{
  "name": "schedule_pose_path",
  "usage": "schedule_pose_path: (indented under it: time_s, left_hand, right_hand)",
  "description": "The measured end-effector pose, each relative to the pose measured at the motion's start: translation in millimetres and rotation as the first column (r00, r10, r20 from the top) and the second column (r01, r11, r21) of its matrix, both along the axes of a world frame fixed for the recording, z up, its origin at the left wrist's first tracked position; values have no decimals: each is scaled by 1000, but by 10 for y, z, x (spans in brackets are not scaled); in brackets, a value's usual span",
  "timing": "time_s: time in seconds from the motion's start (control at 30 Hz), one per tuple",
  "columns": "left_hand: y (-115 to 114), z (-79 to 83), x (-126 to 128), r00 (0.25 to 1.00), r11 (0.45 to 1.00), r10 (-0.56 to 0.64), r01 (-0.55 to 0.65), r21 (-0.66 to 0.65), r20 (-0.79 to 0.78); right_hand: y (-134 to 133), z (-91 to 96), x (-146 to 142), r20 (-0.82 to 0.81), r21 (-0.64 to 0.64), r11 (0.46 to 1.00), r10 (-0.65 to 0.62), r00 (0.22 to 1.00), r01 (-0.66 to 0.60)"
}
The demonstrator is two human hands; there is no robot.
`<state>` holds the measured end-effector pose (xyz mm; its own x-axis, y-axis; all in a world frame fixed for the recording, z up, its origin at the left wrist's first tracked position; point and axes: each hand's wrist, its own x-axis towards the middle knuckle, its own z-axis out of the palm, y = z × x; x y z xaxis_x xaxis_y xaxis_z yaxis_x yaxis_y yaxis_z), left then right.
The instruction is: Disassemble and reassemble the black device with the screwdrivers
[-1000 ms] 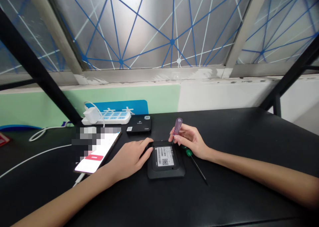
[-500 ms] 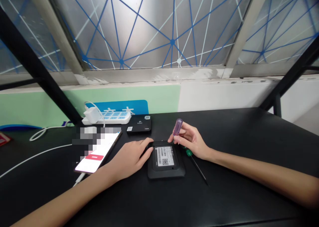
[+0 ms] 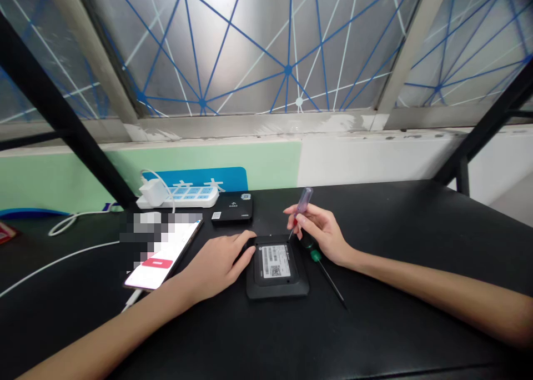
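A flat black electronic box [image 3: 278,292] lies on the table with its white label [image 3: 276,260] facing up. My left hand [image 3: 216,262] grips its left edge, thumb on top and fingers at the far left corner. In my right hand [image 3: 327,236] is a screwdriver with a clear purple handle [image 3: 305,200], pinched between thumb and fingers. Its thin shaft points down at the box's far right corner, where the tip seems to meet a screw hole. A second screwdriver with a green collar [image 3: 316,255] lies right of the box, its handle partly under my right hand.
Left of my left hand lies a phone [image 3: 166,252] with a lit screen and a white cable. Behind it stand a white power strip [image 3: 195,196] with a plugged-in charger [image 3: 153,193] and another black box [image 3: 233,209]. A wall and window close off the table's back.
The purple screwdriver's handle has risen slightly and tilted right, and more of its shaft shows. My right fingers have shifted up off the box. My left hand and the box stay put.
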<state>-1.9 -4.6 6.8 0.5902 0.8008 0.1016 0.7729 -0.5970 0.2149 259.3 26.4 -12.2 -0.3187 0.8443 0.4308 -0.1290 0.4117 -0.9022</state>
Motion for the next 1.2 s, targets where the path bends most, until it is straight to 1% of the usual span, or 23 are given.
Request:
schedule_pose_path:
  time_s: [0.1,0.17,0.3,0.4,0.53,0.63,0.73,0.93,1.03,1.2]
  left_hand:
    - [-4,-6,-7,1000,1000,5,-5,0,-4]
    - [-8,-5,-7,1000,1000,2,-2,1,-4]
    - [-13,7,1,1000,1000,1,-1,1,-3]
    - [-9,17,10,1000,1000,0,0,0,4]
    - [-1,23,17,1000,1000,-3,3,-7,12]
    - [-3,23,14,1000,1000,-3,3,-3,13]
    - [-8,23,9,1000,1000,-3,3,5,10]
    - [-9,9,9,1000,1000,2,-2,22,8]
    - [-8,-3,1,1000,1000,0,0,21,10]
    - [-9,-2,-6,1000,1000,-2,2,14,5]
  right_hand:
    - [30,-17,0,-63,-18,1000,-8,998,7]
    - [34,-19,-1,-56,-20,1000,1,998,-2]
    - [8,-9,-7,3,-2,1000,13,1000,-13]
    - [-5,-21,-4,76,28,999,28,997,-30]
    - [4,-52,16,189,82,996,7,982,-22]
    - [3,-52,19,221,106,994,-3,975,-20]
    - [-8,-40,-1,198,76,996,24,980,-40]
    - [2,-61,-30,50,20,998,60,997,-61]
    - [4,-56,-19,45,5,997,71,996,-71]
    - [-20,-11,1,94,-6,996,87,992,-87]
